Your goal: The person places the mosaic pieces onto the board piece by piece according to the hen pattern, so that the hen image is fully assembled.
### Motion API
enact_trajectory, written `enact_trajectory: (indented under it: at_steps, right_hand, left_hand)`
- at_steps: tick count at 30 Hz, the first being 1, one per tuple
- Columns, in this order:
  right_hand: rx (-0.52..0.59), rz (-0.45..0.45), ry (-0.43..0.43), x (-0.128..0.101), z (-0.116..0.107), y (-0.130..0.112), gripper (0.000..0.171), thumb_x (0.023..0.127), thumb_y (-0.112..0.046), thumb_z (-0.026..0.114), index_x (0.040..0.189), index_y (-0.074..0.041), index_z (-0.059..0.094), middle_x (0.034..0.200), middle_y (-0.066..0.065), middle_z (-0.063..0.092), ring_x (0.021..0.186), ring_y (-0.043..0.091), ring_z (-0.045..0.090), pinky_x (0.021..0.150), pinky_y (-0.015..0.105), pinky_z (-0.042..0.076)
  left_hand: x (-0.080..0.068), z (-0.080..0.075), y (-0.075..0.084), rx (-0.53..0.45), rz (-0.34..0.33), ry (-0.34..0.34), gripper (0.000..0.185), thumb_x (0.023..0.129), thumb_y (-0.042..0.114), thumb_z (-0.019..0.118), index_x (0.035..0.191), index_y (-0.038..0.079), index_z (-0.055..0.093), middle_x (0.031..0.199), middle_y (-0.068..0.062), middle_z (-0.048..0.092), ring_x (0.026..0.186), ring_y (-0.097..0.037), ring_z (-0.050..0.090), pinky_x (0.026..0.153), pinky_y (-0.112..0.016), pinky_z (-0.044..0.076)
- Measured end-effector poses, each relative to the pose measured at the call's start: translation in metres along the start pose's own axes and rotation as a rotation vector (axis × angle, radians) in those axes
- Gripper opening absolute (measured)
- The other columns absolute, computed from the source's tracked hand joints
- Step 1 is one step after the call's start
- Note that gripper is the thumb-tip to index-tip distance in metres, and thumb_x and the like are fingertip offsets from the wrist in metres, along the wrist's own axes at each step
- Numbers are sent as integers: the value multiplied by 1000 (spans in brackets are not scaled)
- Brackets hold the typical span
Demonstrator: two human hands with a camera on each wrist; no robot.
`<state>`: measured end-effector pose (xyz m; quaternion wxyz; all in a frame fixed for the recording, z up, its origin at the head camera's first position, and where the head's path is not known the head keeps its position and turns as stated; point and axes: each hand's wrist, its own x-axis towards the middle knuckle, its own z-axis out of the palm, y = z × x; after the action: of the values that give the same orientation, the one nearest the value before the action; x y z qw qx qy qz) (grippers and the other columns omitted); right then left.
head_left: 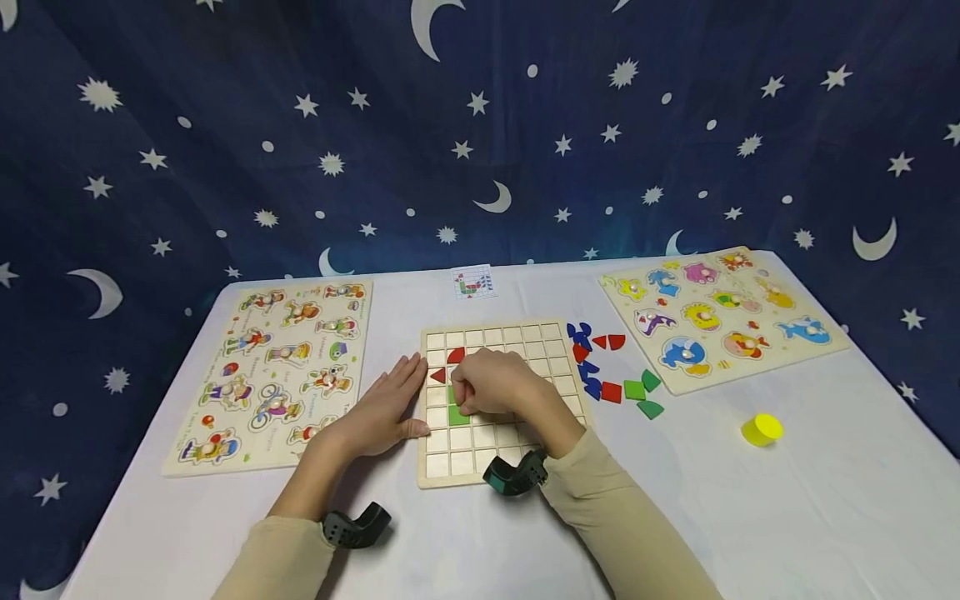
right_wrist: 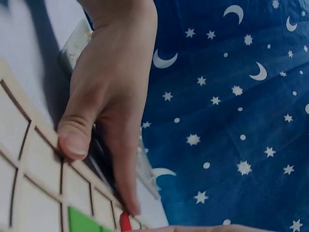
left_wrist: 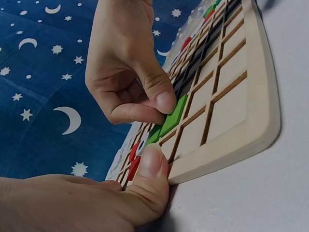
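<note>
A wooden grid board (head_left: 525, 337) lies in the middle of the white table. My right hand (head_left: 471, 402) is curled over it and pinches a green square tile (left_wrist: 175, 115) between thumb and forefinger, tilted into a cell beside another green tile (head_left: 458, 414). My left hand (head_left: 402, 398) lies flat against the board's left edge, fingers straight, with its thumb (left_wrist: 152, 164) pressed on the rim. A red quarter-round tile (head_left: 455, 356) and a red triangle (head_left: 438, 376) sit in cells near the left fingertips.
Loose blue, red and green tiles (head_left: 611, 375) lie right of the board. A figure peg puzzle (head_left: 277, 371) sits at left, a sea-animal peg puzzle (head_left: 720, 312) at right. A yellow cylinder (head_left: 762, 429) and a small pattern card (head_left: 474, 283) are also on the table.
</note>
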<state>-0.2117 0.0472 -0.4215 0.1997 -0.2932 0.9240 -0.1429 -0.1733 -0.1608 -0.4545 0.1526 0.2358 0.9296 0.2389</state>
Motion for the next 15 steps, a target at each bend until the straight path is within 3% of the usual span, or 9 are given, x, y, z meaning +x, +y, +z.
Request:
enact_trajectory:
  at_steps: [6, 10, 15]
  right_hand:
    - [112, -51, 72, -10, 11, 12, 9, 82, -24, 74, 79, -23, 66, 65, -11, 54, 63, 5, 49, 59, 24, 40]
    - [176, -94, 167, -23, 10, 28, 4, 87, -21, 68, 83, -21, 67, 72, -10, 56, 69, 7, 50, 67, 24, 42]
    - [191, -34, 294, -56, -3, 59, 5, 88, -16, 65, 88, -19, 69, 76, -9, 58, 73, 9, 50, 67, 25, 43]
  left_hand:
    - [1, 2, 6, 38, -28, -23, 92, 84, 40, 62, 149, -5, 15, 157, -23, 12, 145, -41, 7, 114, -58, 14]
    - [1, 1, 13, 88, -80, -32, 92, 83, 37, 63, 149, -5, 14, 157, -22, 10, 145, -39, 7, 114, -58, 15]
    - [2, 1, 23, 125, -122, -48, 91, 84, 35, 62, 150, -3, 13, 158, -20, 9, 146, -36, 7, 115, -56, 15]
